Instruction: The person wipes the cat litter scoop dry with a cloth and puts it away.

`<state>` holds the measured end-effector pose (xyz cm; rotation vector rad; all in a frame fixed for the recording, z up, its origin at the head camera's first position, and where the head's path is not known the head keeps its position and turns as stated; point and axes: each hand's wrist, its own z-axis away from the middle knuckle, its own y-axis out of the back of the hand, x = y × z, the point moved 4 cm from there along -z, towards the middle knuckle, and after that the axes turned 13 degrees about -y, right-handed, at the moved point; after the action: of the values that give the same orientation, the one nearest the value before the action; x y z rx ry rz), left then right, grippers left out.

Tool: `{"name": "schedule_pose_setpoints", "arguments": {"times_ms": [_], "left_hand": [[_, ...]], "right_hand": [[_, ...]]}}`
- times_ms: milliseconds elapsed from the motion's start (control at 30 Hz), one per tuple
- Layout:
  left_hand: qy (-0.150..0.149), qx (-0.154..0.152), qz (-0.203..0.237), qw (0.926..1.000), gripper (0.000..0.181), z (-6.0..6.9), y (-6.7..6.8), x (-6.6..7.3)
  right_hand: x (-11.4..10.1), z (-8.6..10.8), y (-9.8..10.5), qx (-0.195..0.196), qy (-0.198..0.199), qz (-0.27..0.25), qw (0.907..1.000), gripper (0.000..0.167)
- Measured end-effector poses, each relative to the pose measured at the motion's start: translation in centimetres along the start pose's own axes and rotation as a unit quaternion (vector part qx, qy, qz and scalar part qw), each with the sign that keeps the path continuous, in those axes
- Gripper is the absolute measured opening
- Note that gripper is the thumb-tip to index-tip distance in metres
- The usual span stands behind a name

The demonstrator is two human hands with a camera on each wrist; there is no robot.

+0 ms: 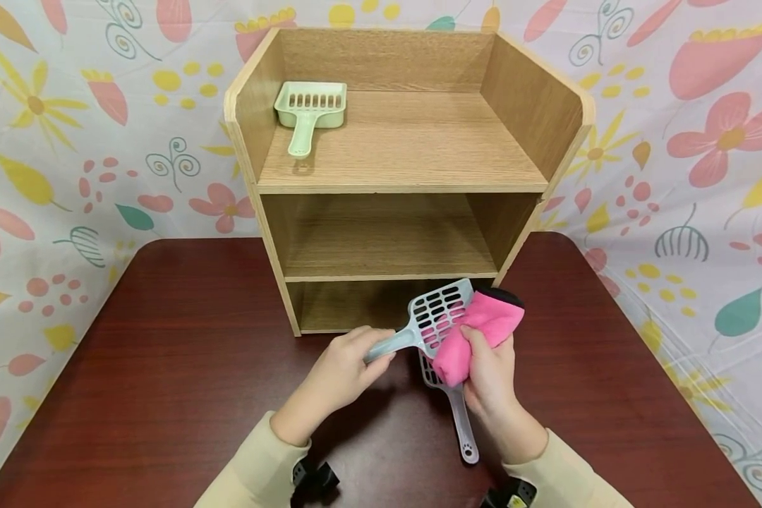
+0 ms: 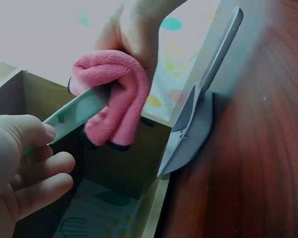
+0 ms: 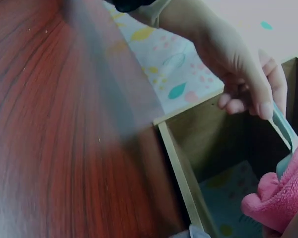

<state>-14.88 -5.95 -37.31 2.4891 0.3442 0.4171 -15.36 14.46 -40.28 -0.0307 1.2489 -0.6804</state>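
A light blue slotted scoop [image 1: 438, 310] is held up by its handle, which my left hand [image 1: 343, 370] pinches between thumb and fingers. My right hand [image 1: 495, 381] grips a pink cloth [image 1: 482, 321] with a dark edge against the scoop's right side. In the left wrist view the bunched cloth [image 2: 121, 94] wraps the end of the handle near the scoop's head. Below them a grey scoop [image 1: 460, 423] lies on the table, its head partly hidden by the cloth and the blue scoop. The right wrist view shows the left hand [image 3: 243, 79] on the handle.
A wooden shelf unit [image 1: 400, 189] with three levels stands at the table's back. On its top level, at the left, sits a pale green scoop [image 1: 303, 134] with a tray [image 1: 335, 118]. The dark red table [image 1: 165, 367] extends to both sides; patterned fabric [image 1: 101, 176] hangs behind.
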Motion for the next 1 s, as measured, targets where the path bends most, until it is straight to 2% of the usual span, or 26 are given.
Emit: {"name": "schedule_pose_setpoints", "arguments": {"times_ms": [100,233,467,733,1000], "left_hand": [[0.009,0.006,0.016,0.9998,0.028,0.1,-0.2,0.1],[0.011,0.013,0.021,0.9996,0.027,0.1,-0.8,0.4],[0.015,0.02,0.017,0.9996,0.027,0.4,-1.5,0.5],[0.002,-0.001,-0.023,0.9997,0.03,0.4,-1.3,0.4],[-0.015,-0.004,-0.023,0.9996,0.03,0.2,-0.9,0.3]], "right_hand": [[0.2,0.3,-0.5,-0.014,-0.018,-0.039,0.999,0.03],[0.8,0.8,-1.4,-0.052,-0.054,-0.089,0.9932,0.033],[2.0,1.5,-2.8,-0.096,-0.079,-0.108,0.9863,0.039],[2.2,1.1,-2.2,-0.088,-0.077,-0.084,0.9895,0.035],[1.7,0.6,-1.4,-0.075,-0.082,-0.068,0.9915,0.033]]}}
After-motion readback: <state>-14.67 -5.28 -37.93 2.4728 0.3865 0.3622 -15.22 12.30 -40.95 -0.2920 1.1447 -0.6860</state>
